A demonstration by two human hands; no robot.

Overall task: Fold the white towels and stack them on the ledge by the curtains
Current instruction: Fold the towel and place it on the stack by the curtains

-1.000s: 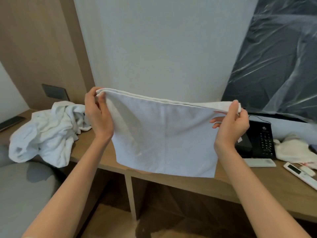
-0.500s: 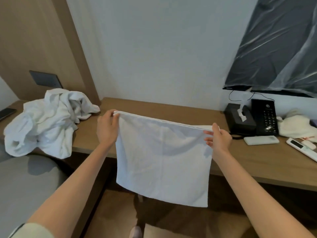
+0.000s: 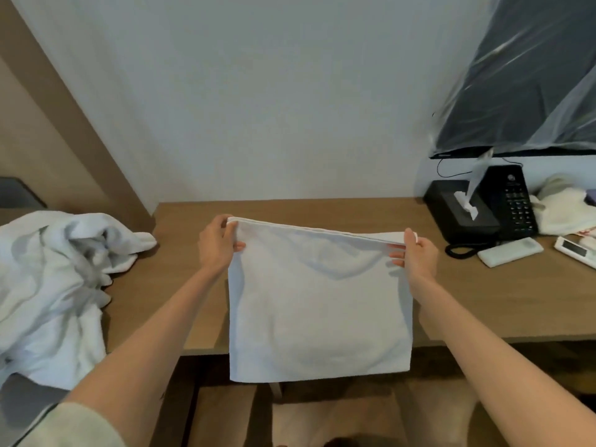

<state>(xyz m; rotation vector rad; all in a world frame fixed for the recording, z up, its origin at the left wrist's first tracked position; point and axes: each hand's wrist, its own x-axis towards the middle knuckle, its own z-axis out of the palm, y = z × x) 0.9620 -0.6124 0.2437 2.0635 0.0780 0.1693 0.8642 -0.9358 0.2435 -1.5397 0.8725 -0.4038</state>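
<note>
A white towel [image 3: 319, 304], folded double, hangs stretched between my hands over the wooden desk [image 3: 483, 301]. My left hand [image 3: 217, 245] pinches its top left corner and my right hand [image 3: 417, 253] pinches the top right corner. The towel's lower part drapes past the desk's front edge. A heap of unfolded white towels [image 3: 54, 285] lies on the desk's left end and spills over its edge. No ledge or curtains show in this view.
At the right of the desk stand a black tissue box [image 3: 461, 211], a black telephone [image 3: 512, 201], a white remote [image 3: 509, 251], a second remote [image 3: 577, 251] and a cream cloth [image 3: 561, 204]. A plastic-wrapped dark screen [image 3: 529, 75] hangs on the wall.
Both hands have come down with the towel from chest height to just above the desk, and the view has tilted downward. The grips on both top corners are unchanged.
</note>
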